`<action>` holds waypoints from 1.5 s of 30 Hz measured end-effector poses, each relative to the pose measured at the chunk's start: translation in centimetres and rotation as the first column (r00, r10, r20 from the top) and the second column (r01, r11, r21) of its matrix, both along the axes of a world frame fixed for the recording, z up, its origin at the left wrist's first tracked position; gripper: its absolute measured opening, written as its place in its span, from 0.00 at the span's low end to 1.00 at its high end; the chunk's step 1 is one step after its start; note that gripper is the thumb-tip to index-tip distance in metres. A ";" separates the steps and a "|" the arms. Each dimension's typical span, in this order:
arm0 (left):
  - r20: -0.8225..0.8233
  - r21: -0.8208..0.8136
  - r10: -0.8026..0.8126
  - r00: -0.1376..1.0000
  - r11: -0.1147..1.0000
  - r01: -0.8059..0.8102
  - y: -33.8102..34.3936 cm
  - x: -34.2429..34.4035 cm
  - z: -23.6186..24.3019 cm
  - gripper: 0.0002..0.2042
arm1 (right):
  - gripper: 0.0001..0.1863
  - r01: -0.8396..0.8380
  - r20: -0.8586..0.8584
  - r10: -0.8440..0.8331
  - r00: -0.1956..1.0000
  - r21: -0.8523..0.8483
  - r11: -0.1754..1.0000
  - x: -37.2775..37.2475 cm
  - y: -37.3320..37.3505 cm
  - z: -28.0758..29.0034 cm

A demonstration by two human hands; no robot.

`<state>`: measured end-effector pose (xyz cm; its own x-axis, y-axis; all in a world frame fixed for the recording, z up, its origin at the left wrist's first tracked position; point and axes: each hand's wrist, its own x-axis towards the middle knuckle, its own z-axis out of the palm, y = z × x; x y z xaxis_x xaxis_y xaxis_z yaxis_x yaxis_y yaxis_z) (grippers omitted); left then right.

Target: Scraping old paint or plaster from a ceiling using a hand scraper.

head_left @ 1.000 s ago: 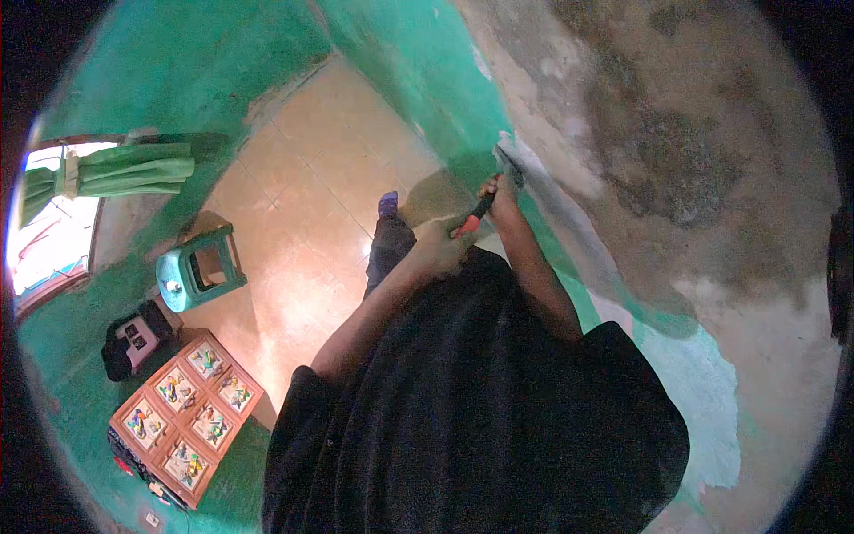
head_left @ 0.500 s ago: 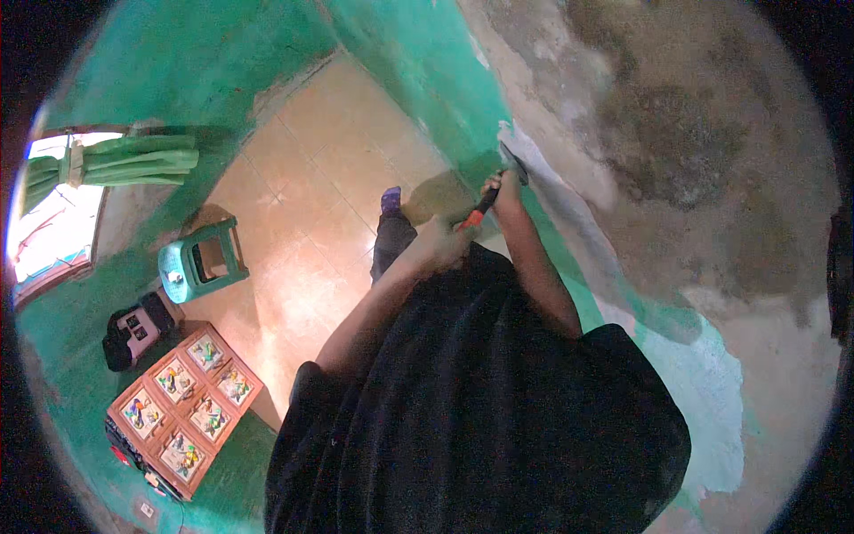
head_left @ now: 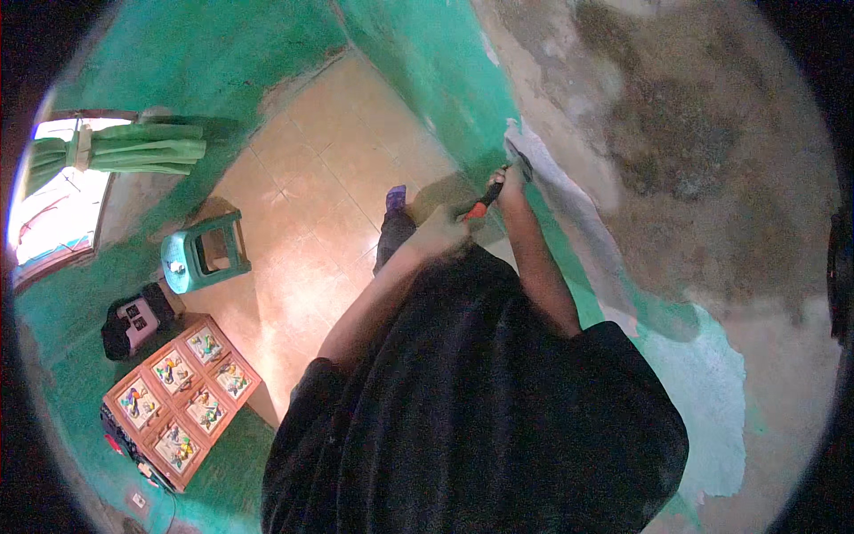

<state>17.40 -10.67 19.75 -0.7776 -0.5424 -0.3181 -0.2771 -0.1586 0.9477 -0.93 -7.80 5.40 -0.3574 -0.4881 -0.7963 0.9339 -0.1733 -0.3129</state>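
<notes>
A scraper-like tool with a black and red handle [head_left: 481, 204] slants up toward the wall. My left hand [head_left: 445, 230] is closed around its lower, red end. Higher up, my right hand [head_left: 508, 183] grips it near the grey head [head_left: 521, 160], which is at a pale strip of exposed plaster [head_left: 556, 182] along the edge of the green paint [head_left: 427, 62]. Whether the head touches the surface I cannot tell. My dark-clothed body fills the lower middle, with one socked foot [head_left: 396, 198] on the tiles.
To the left stand a teal plastic stool [head_left: 182, 260], a black-and-pink case [head_left: 135, 319] and a wooden cabinet [head_left: 191, 369] with decorated panels. A window [head_left: 58, 214] has a tied green curtain [head_left: 142, 147]. A stained bare-plaster wall [head_left: 676, 151] fills the right; tiled floor [head_left: 311, 156] lies ahead.
The view has shifted slightly, the stool and cabinet now sitting higher in the picture. Both hands and the tool have moved a little rightward and up, with the same grip.
</notes>
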 end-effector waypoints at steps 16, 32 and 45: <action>0.294 0.250 -0.139 0.946 0.966 0.064 -0.5 -0.7 3.1 0.11 | 0.12 -0.059 -0.177 0.086 0.980 0.150 0.987 -0.8 0.4 -0.8; 0.354 0.375 -0.297 0.887 0.914 0.157 -0.9 0.6 1.6 0.18 | 0.19 0.051 -0.158 -0.018 0.987 0.209 0.977 1.9 0.9 1.5; 0.249 0.309 -0.257 0.934 0.935 0.175 -3.0 1.5 0.2 0.19 | 0.23 0.078 -0.181 -0.025 0.983 0.290 0.954 2.1 -0.8 0.8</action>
